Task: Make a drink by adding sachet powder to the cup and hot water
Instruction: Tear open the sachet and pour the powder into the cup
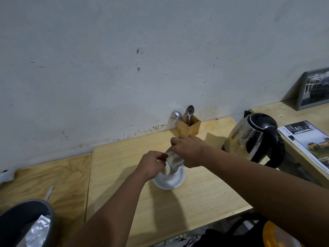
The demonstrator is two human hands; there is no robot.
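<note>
While both hands pinch it, left hand (151, 164) low, right hand (188, 150) high, the silvery foil sachet (173, 160) slants from one o'clock down toward seven, its lower mouth over the white ceramic cup (170, 175).

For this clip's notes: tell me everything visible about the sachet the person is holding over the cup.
The sachet is a small silvery, foil-looking packet with a crinkled, reflective surface. Both hands hold it: the left hand pinches its left edge, the right hand covers its upper end. It hangs tilted, lower end pointing down into the white cup, which stands on a white saucer on the wooden table. Whether powder is falling, or the lower end touches the cup, cannot be told.
</note>
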